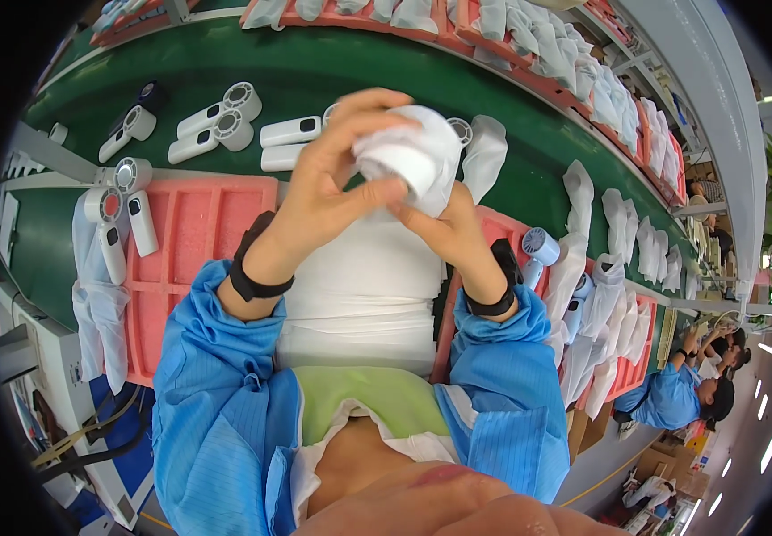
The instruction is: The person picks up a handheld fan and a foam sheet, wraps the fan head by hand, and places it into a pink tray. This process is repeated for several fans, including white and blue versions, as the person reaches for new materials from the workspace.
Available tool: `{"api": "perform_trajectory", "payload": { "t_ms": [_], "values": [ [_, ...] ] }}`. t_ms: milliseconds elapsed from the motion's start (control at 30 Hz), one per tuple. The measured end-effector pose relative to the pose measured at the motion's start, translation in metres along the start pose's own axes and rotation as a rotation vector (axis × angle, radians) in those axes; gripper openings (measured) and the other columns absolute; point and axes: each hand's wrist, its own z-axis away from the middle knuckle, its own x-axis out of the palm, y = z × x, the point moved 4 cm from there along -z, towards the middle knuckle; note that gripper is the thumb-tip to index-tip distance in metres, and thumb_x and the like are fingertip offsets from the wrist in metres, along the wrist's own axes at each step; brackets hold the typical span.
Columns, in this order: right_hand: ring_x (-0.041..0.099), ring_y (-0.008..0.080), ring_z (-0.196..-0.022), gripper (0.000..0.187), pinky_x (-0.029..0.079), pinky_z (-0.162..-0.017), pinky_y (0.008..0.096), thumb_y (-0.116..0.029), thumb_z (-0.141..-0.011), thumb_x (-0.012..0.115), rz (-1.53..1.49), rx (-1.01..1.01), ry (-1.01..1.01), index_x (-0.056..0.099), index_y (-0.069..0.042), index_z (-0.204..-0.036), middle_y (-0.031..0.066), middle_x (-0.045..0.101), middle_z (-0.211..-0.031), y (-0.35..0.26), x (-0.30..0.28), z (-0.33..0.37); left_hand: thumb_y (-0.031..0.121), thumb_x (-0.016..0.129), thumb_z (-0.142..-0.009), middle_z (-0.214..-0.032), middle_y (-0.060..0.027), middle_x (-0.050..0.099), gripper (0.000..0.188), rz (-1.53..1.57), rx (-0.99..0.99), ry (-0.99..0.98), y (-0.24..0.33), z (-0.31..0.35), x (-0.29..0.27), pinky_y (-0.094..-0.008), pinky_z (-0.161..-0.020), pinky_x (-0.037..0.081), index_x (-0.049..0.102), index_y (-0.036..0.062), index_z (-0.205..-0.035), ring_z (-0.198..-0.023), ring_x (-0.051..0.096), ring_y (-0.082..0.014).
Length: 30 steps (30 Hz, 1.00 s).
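Observation:
Both hands are raised over a stack of flat white bags (364, 286) in front of my chest. My left hand (337, 165) is curled around the left side of a white handheld fan (397, 168), of which only the round end shows; motion blurs it. A thin white bag (440, 143) wraps over the fan's far and right sides. On the right, my right hand (444, 223) is closed on the bag's lower edge, its thumb toward me and most fingers hidden behind the white material.
White fans (197, 143) lie on the green belt (314, 67) ahead. A pink tray (198, 232) stands left; another pink tray (627, 357) at right holds bagged fans. Bagged items fill pink trays (574, 85) on the far side. Co-workers (681, 393) sit far right.

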Motion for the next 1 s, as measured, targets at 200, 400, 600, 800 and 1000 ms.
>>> {"api": "perform_trajectory", "payload": {
  "t_ms": [200, 400, 600, 800, 1000],
  "values": [
    [0.067, 0.0271, -0.086, 0.048, 0.051, -0.074, 0.0323, -0.007, -0.077, 0.072, 0.47, 0.339, 0.048, 0.051, 0.003, -0.118, 0.0175, 0.066, -0.098, 0.008, 0.004, 0.006, 0.012, 0.08, -0.072, -0.128, -0.0092, 0.048, 0.031, -0.443, 0.18, 0.174, 0.001, 0.011, 0.003, -0.0277, -0.085, 0.043, 0.066, 0.0077, -0.099, -0.106, 0.053, -0.019],
    [0.065, 0.0312, -0.08, 0.033, 0.05, -0.066, 0.0368, -0.011, -0.082, 0.07, 0.211, 0.295, 0.059, 0.053, 0.003, -0.106, 0.0187, 0.065, -0.096, 0.009, 0.012, 0.001, 0.012, 0.079, -0.073, -0.121, -0.0085, 0.052, 0.017, -0.639, 0.281, 0.187, 0.01, 0.008, -0.005, -0.0286, -0.082, 0.043, 0.068, 0.0061, -0.083, -0.1, 0.054, -0.0193],
    [0.067, 0.0247, -0.081, 0.03, 0.049, -0.068, 0.0338, -0.015, -0.087, 0.066, -0.376, 0.415, -0.195, 0.055, 0.002, -0.11, 0.0164, 0.066, -0.091, 0.018, 0.009, -0.001, 0.013, 0.076, -0.076, -0.106, -0.0078, 0.059, 0.013, -0.359, 0.015, 0.417, -0.024, -0.008, -0.053, -0.0288, -0.077, 0.046, 0.068, 0.006, -0.084, -0.093, 0.056, -0.0209],
    [0.062, 0.0398, -0.091, 0.023, 0.049, -0.076, 0.0439, -0.013, -0.085, 0.062, 0.274, 0.473, -0.048, 0.059, 0.002, -0.102, 0.0201, 0.066, -0.086, 0.113, 0.035, -0.028, 0.013, 0.07, -0.08, -0.093, -0.0083, 0.061, 0.01, -0.561, -0.121, -0.193, -0.054, 0.015, 0.011, -0.0349, -0.065, 0.048, 0.063, 0.0068, -0.086, -0.079, 0.062, -0.0234],
    [0.061, 0.0378, -0.097, 0.036, 0.048, -0.085, 0.0427, -0.015, -0.08, 0.064, 0.837, 0.13, -0.109, 0.059, 0.003, -0.111, 0.0187, 0.067, -0.097, 0.144, 0.013, -0.032, 0.02, 0.075, -0.075, -0.083, -0.0081, 0.056, 0.02, -0.842, -0.101, -0.459, -0.102, 0.078, 0.051, -0.0399, -0.065, 0.048, 0.061, 0.0082, -0.083, -0.077, 0.061, -0.0282]
  ]
}}
